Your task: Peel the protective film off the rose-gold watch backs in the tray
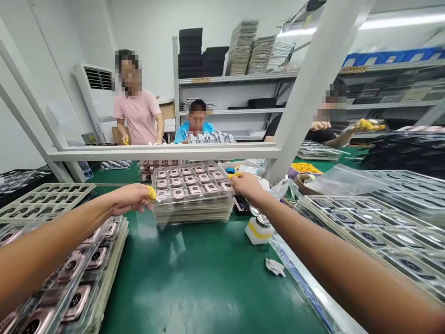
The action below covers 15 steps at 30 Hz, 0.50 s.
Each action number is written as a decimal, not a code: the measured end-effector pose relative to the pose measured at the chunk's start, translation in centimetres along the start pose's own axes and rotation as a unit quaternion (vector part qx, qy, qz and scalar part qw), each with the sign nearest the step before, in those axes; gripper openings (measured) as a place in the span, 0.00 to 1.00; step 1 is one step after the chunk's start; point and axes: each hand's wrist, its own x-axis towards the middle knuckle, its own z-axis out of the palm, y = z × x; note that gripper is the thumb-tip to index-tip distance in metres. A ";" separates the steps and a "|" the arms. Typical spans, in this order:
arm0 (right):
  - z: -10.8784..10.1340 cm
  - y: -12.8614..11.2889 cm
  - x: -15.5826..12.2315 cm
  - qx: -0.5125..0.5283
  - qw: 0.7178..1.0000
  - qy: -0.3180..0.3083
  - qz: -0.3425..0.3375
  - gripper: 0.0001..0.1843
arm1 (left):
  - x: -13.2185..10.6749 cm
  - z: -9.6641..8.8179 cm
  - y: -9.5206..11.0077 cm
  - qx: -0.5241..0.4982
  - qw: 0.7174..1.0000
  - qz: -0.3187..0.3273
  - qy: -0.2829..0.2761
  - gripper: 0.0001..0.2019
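A clear plastic tray (181, 200) of pink watch cases lies on top of a tray stack (194, 212) in the middle of the green bench. My left hand (130, 198), a yellow finger cot on a fingertip, is closed at the tray's left front corner. On the opposite side, my right hand (247, 185) pinches the tray's right edge, also with yellow finger cots showing. The pink cases (193, 189) sit in rows, each with a dark round window. Some of my fingers' undersides are hidden.
Trays of pink cases (74, 269) stand at left, beside a tray of dark parts (48, 198). At right are trays of watch cases (371, 236). A white pump bottle (259, 230) and crumpled tissue (275, 267) lie nearer. A white frame (167, 152) crosses ahead; co-workers (139, 116) are beyond.
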 end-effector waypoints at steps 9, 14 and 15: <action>-0.2 -1.9 3.5 -0.302 0.951 -0.065 -0.014 0.19 | 2.1 -1.8 0.3 0.056 0.998 -0.009 -0.012 0.14; 0.5 -3.5 2.9 -0.412 0.908 -0.067 -0.035 0.20 | 1.8 -2.7 0.8 0.061 0.998 -0.002 -0.017 0.11; 0.5 -3.9 2.5 -0.430 0.900 -0.064 -0.041 0.20 | 1.1 -3.1 1.0 0.054 0.998 0.005 -0.016 0.11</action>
